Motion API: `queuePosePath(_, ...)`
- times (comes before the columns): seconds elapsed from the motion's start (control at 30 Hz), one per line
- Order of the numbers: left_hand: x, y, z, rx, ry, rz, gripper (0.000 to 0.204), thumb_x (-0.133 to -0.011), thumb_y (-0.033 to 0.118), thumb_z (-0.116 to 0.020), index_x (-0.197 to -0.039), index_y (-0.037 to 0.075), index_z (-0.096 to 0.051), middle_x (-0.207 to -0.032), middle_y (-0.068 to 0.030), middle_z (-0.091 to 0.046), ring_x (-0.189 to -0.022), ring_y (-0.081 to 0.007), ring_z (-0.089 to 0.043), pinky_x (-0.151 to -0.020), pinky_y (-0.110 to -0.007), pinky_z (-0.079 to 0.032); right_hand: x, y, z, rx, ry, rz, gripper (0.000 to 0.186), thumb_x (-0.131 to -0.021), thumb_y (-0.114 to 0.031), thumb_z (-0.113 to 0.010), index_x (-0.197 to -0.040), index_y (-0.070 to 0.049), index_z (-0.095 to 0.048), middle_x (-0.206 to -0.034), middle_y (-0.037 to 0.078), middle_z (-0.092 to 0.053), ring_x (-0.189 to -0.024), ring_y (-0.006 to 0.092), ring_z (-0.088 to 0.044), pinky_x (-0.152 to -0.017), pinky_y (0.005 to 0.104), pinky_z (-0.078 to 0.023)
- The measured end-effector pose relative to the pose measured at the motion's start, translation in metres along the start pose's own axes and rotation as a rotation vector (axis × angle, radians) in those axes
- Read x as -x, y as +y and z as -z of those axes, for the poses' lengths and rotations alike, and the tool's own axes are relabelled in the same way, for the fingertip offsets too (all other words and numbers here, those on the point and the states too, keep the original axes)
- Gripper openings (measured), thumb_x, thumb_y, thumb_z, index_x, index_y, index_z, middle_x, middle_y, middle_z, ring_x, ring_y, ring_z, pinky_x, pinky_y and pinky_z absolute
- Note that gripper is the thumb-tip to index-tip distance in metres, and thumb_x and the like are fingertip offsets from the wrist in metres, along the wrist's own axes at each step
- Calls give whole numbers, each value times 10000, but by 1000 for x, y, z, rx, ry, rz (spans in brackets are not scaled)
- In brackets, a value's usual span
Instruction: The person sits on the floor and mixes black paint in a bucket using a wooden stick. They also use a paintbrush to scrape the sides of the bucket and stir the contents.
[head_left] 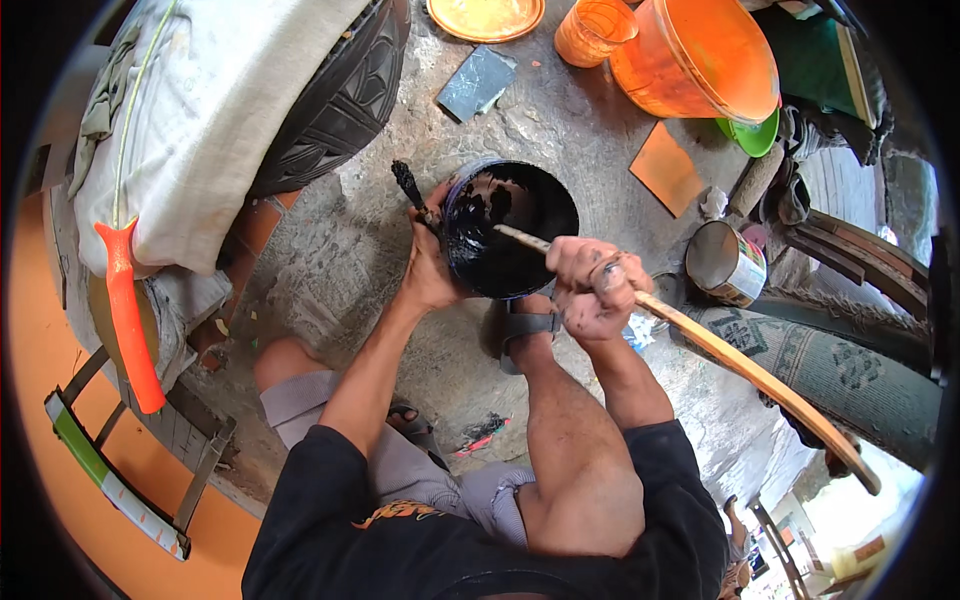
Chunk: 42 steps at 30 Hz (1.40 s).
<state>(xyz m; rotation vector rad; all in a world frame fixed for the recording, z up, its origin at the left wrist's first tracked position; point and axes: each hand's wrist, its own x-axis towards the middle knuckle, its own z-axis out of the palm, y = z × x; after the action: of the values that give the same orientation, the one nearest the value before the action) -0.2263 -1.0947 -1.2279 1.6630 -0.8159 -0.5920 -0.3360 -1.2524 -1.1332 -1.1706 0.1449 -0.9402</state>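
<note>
Although a black coating [470, 222] already covers much of the inside of the bucket [555, 215] above the floor [330, 230], the work looks unfinished: the left hand [434, 258] has its fingers grasping the left edge, the right hand [598, 285] clenches a wooden stick [750, 370], tip inside the rim.

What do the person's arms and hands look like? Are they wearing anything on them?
The arms have short black sleeves, and the forearms below are bare. The left hand and right hand are ungloved. The right one has dark smudges on its fingers and what looks like a ring.
</note>
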Motion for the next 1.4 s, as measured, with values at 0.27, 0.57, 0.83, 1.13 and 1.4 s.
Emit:
queuePosePath(0.27, 1, 0, 0, 68, 10, 30, 1406, -493, 234, -1031, -1567, -8, -155, -1469, -178, -457, -1342, -280, -516, -1171, -424, -410, 2, -25, 9, 154, -20, 50, 419, -953, -99, -509, -609, -86, -270, -507, 21, -311, -421, 145, -290, -442, 344, -290)
queuePosePath(0.57, 4, -24, -4, 109, 20, -12, 1435, -470, 241, -1036, -1574, -14, -155, -1487, -186, -416, -1378, -293, -469, -1179, -431, -389, -16, -1, 9, 185, -101, 163, 366, -993, -90, -463, -668, -67, -296, -552, 40, -319, -447, 152, -278, -446, 357, -309)
queuePosePath(0.83, 5, -6, -6, -2, 9, 31, 1461, -464, 278, -1040, -1576, -26, -142, -1501, -192, -406, -1379, -299, -475, -1189, -432, -373, 29, -19, 4, 15, -52, 22, 383, -967, -133, -518, -647, -77, -315, -503, 21, -318, -399, 141, -265, -415, 361, -326)
queuePosePath(1.13, 8, -11, 2, 19, 7, 0, 1460, -506, 265, -1027, -1589, -10, -89, -1531, -194, -382, -1410, -304, -449, -1206, -446, -365, 12, -27, 14, 148, 13, 53, 353, -956, -128, -471, -666, -102, -270, -541, 16, -273, -467, 141, -240, -471, 341, -263)
queuePosePath(1.4, 5, -8, 0, 87, -18, 120, 1465, -476, 258, -1037, -1581, -35, -122, -1516, -183, -406, -1389, -272, -474, -1184, -420, -389, 17, 11, -15, -108, 1, 190, 333, -944, -50, -508, -694, -82, -290, -516, 27, -327, -405, 143, -282, -424, 360, -342)
